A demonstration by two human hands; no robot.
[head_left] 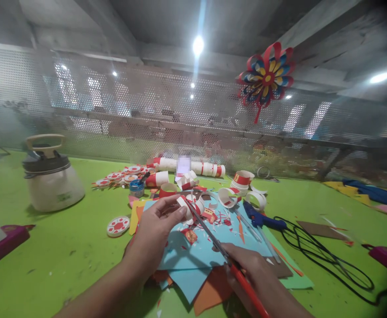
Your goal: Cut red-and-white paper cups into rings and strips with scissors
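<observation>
My left hand pinches a small red-and-white paper piece between thumb and fingers, over a light blue sheet. In my right hand is a pair of scissors with red handles, the long blades pointing up and left. The blade tips reach the paper piece; whether they are cutting into it I cannot tell. Red and white snippets are scattered on the blue sheet beneath. Just beyond lie cut paper cup rings, some plain white, some with red bands.
A blue glue gun with a looping black cord lies at right. Further back are a row of stacked paper cups, a blue jar and decorated discs. A large jug stands left; purple tools lie at the edges.
</observation>
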